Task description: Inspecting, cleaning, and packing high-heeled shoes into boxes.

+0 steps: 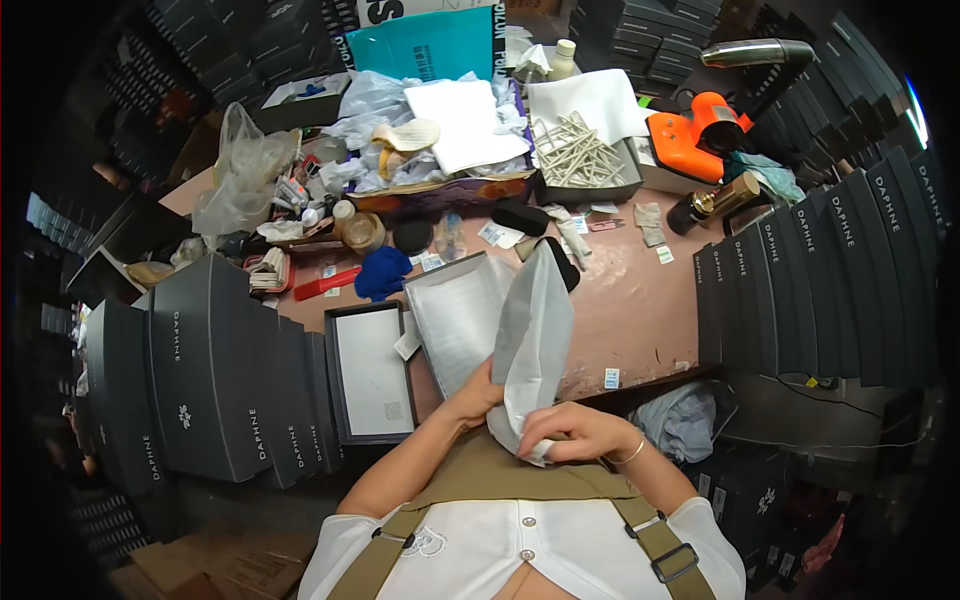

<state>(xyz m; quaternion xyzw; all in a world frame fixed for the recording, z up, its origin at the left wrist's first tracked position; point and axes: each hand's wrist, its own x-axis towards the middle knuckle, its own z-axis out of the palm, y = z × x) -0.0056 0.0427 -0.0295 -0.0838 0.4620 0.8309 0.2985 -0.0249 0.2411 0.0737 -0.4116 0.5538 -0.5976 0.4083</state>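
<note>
A limp, pale grey-white sheet or pouch (537, 330) stands upright in front of my body, its tip rising over the table. I cannot tell whether it is paper or cloth, or whether anything is inside. My left hand (478, 396) grips its left side, with the fingertips hidden behind it. At its lower end my right hand (582, 434) pinches the gathered edge between thumb and fingers. Just left of the sheet lies an open shoebox (425, 345) lined with white tissue paper (462, 310). Beside that is a dark box lid (374, 438), white inside.
Dark shoeboxes stand in rows at left (205, 370) and right (840, 270). Behind are a carton (440, 192) of crumpled paper, a tray (600, 190) of pale sticks and an orange tool (695, 140). A blue cloth (383, 273) and red-handled brush (325, 284) lie left of centre.
</note>
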